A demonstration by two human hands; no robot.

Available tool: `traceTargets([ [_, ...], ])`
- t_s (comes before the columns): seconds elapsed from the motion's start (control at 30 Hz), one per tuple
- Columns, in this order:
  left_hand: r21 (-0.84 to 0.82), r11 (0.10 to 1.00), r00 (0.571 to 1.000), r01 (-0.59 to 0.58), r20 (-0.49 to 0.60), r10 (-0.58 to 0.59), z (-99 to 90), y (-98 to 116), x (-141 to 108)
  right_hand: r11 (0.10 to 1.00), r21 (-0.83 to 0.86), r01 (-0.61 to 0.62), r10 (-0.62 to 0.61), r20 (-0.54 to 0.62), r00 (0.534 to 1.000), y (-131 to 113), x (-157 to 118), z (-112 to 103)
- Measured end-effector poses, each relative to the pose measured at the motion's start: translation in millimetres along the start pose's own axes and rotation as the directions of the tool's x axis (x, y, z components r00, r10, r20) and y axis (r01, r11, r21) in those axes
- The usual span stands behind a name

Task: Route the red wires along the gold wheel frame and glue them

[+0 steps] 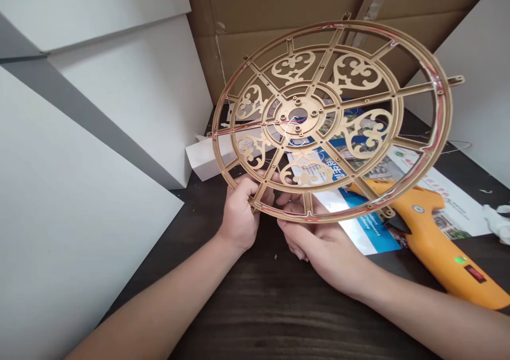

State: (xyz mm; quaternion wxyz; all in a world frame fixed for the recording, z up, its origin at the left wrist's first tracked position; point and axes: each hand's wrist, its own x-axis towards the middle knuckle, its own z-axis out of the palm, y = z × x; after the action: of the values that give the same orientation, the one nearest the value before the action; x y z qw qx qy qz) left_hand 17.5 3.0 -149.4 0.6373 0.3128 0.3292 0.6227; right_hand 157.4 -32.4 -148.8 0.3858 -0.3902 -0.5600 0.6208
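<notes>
A large gold-coloured openwork wheel (295, 108) is held up, tilted, above the dark table. Red and white wires run in its outer rim and along one spoke to the centre hole, where loose white ends curl. My left hand (243, 211) grips the lower left rim, thumb on top and fingers underneath. Beside it, my right hand (314, 235) has its fingers curled at the bottom rim, partly hidden behind the wheel. An orange glue gun (430, 232) with a lit green light and red switch lies to the right, partly behind the rim.
Printed brochures (370, 238) lie under the wheel on the dark table (255, 307). White boxes (127, 84) stand at the left, with a small white box (207, 158) nearer the middle. Cardboard (239, 25) stands behind; crumpled white material (498, 223) is at the right edge.
</notes>
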Motion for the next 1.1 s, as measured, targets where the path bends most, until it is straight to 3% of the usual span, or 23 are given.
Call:
traceTargets([
  [0.33,0.001,1.000,0.998,0.019,-0.056,-0.019,0.9,7.4,5.4,0.992,0.114,-0.046,0.051,-0.039,0.998,-3.1,1.6,2.8],
  [0.6,-0.028,0.999,0.997,0.030,-0.066,-0.032,-0.6,8.2,6.1,0.847,0.519,-0.113,0.112,0.033,0.993,-3.1,3.3,-3.6],
  [0.9,-0.038,0.997,0.998,0.067,0.013,-0.067,-3.8,6.2,8.5,0.834,0.552,0.003,0.003,-0.010,1.000,-6.0,3.0,-1.6],
  [1.1,0.057,0.997,0.996,-0.044,0.077,0.039,-7.0,5.5,6.1,0.865,0.498,0.065,-0.085,0.019,0.996,-2.0,1.1,-2.5],
])
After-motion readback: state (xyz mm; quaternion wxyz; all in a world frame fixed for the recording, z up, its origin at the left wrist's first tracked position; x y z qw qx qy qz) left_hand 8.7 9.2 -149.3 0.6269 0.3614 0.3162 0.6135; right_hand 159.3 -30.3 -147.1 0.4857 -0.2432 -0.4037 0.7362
